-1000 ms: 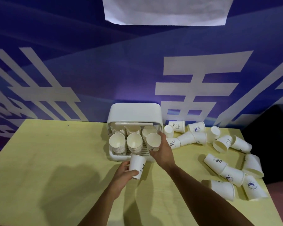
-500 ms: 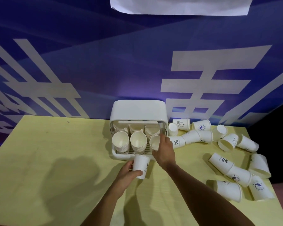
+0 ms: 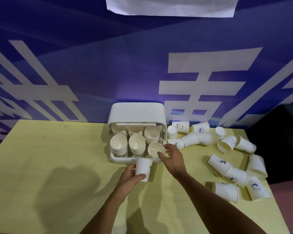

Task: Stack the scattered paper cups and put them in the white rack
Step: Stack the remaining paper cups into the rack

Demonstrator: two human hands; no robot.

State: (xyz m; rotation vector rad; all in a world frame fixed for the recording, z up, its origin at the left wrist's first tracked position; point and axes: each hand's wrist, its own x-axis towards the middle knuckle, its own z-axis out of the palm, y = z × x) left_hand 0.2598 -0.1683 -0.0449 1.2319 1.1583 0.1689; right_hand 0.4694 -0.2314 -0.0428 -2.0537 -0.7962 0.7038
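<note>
The white rack (image 3: 136,115) stands at the back of the yellow table (image 3: 54,166), its front open and holding several stacks of paper cups (image 3: 119,145). A single cup (image 3: 155,149) sits in the rack's front right spot. My right hand (image 3: 173,158) hovers just right of it, fingers loosely spread, thumb and fingertips at its rim. My left hand (image 3: 129,180) grips an upturned paper cup (image 3: 143,168) in front of the rack. Several scattered paper cups (image 3: 219,164) lie on their sides to the right.
More loose cups (image 3: 183,127) lie right beside the rack's right wall. A blue banner wall (image 3: 91,73) rises behind the table. A dark bulky object (image 3: 277,141) stands past the table's right edge.
My right hand has set the cup down into the rack's front right spot and eased its fingers back from it. My left hand has kept hold of the upturned cup.
</note>
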